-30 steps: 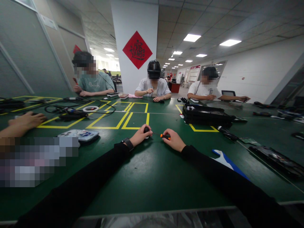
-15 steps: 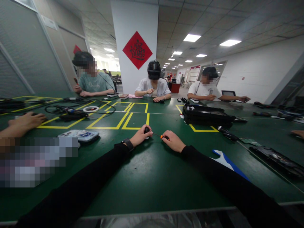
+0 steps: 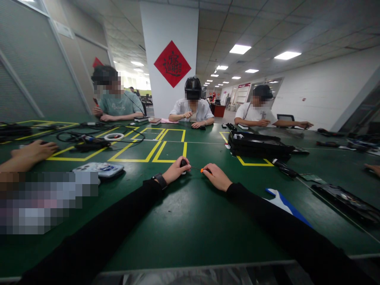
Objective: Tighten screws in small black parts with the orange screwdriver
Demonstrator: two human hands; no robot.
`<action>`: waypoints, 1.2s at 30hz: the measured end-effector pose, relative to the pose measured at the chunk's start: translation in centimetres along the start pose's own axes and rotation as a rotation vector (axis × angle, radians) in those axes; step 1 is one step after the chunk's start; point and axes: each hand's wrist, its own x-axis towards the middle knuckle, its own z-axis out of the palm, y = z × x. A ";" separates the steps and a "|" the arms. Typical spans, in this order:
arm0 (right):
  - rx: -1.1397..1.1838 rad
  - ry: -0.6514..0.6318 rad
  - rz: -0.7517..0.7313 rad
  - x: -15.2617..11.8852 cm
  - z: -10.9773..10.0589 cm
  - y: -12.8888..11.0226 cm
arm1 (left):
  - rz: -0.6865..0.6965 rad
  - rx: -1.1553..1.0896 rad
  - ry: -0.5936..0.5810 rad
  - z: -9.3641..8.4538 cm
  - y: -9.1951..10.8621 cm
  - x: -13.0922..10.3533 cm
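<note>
My left hand [image 3: 175, 171], with a dark watch on its wrist, is closed around a small black rounded object [image 3: 183, 162]; a bit of white shows under it. Most of that object is hidden by the fingers, so its kind is unclear. To the right, my right hand [image 3: 218, 178] grips a screwdriver [image 3: 202, 170] with an orange and black handle. Its thin shaft points left at the small object. Whether the tip touches it is too small to tell. Both hands rest low over the green table [image 3: 178, 233].
At left lies a phone [image 3: 101, 169] in a pale patterned case, near another person's hand [image 3: 35, 152]. Cables [image 3: 89, 140] and a white ring [image 3: 113, 137] sit behind. A black tray [image 3: 258, 145], a blue-and-white piece [image 3: 289, 206] and dark electronic parts [image 3: 347, 198] are rightward. Several people sit around.
Both hands keep nearly the same place and grip, the screwdriver still pointing at the small black object. The view has shifted very slightly.
</note>
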 end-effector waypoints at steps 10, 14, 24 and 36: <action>0.005 0.031 -0.022 0.0 0.0 0.2 | -0.004 -0.004 0.014 -0.1 -0.6 0.2; 0.028 0.016 -0.007 -0.2 0.0 0.2 | -0.001 0.001 0.010 -0.1 -0.7 0.2; -0.007 -0.002 0.012 -0.1 -0.1 0.0 | 0.001 0.000 -0.005 0.0 -0.5 0.2; 0.078 0.040 0.001 -0.2 0.1 0.2 | 0.009 0.004 0.002 0.0 -0.4 0.1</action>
